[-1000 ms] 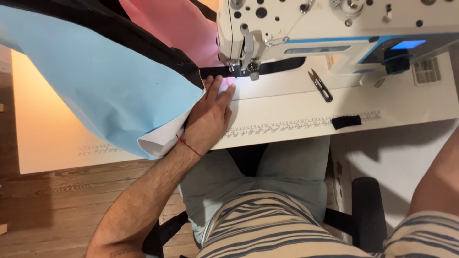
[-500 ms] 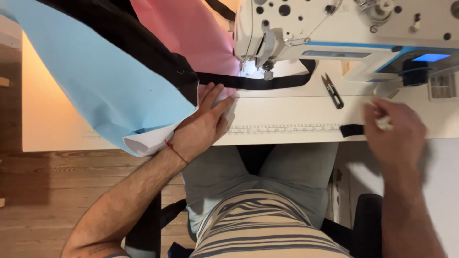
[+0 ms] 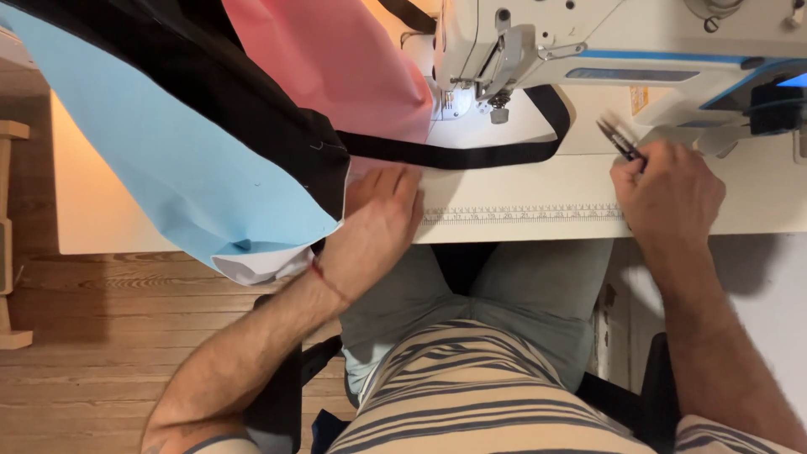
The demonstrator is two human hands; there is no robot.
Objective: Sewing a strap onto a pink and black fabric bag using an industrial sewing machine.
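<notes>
Black strap (image 3: 471,155) loops under sewing machine (image 3: 588,42), perhaps touching thread snips (image 3: 620,139).

White sewing machine (image 3: 588,42) with blue trim stands on the white desk (image 3: 109,219). A printed ruler strip (image 3: 521,213) runs along the desk's front edge. Wooden plank floor (image 3: 101,353) lies below; black chair (image 3: 277,395) partly visible.

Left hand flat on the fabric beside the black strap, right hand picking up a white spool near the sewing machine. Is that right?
Not quite. In the head view the right hand grips small dark snips, not a white spool. The left hand does lie flat on the fabric beside the black strap.
</notes>
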